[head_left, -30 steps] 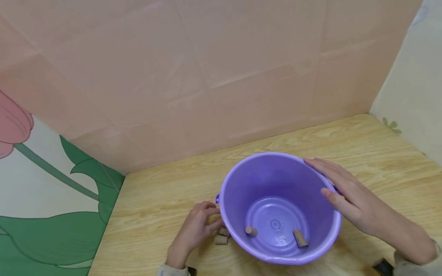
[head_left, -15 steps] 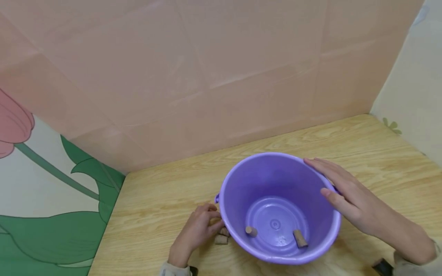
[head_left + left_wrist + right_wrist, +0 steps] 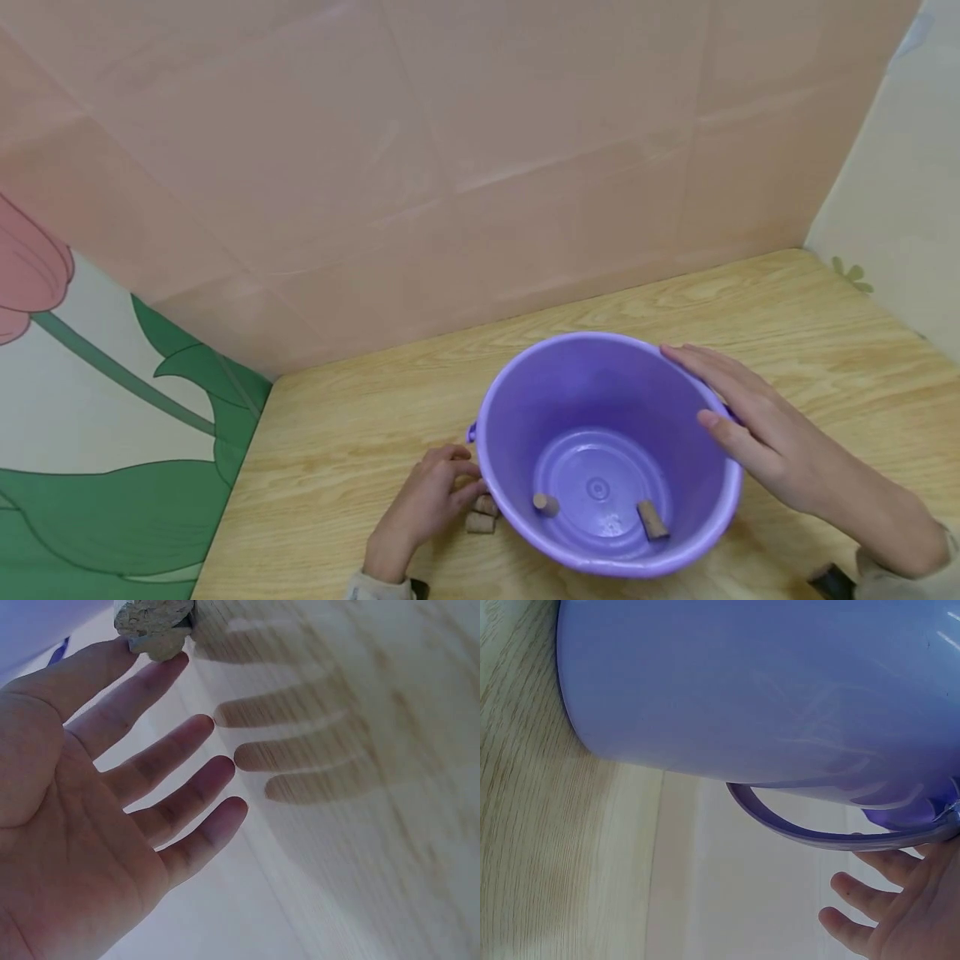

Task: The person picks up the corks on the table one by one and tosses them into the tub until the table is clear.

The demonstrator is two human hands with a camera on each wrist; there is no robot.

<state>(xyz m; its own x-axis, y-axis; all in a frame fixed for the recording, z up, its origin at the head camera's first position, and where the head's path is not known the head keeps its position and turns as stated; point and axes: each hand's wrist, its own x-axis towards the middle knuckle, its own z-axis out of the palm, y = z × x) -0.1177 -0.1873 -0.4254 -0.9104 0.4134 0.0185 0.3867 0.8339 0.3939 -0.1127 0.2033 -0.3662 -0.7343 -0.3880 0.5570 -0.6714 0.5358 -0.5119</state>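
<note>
A purple bucket (image 3: 577, 392) stands on the table with its mouth toward me. Two corks lie inside it: one cork (image 3: 547, 503) at the left of its floor, another cork (image 3: 652, 520) at the right. My right hand (image 3: 757, 437) grips the right rim, thumb over the inner edge, other fingers outside. In the right wrist view the bucket's handle (image 3: 832, 838) hangs beside spread fingers. My left hand (image 3: 427, 504) is low beside the bucket's left wall. In the left wrist view its thumb and index fingertip pinch a cork (image 3: 161, 645), other fingers extended. Next to that hand lies another cork (image 3: 481, 522).
The wood-grain table (image 3: 360, 417) runs back to a pink-covered wall (image 3: 375, 208). A wall with a painted tulip (image 3: 30, 275) borders it on the left, a pale wall (image 3: 900, 208) on the right. A dark cylinder (image 3: 831, 581) is by the right sleeve.
My left hand has shifted very slightly right and down beside the corks. The bucket, the corks inside it and my right hand look unmoved.
</note>
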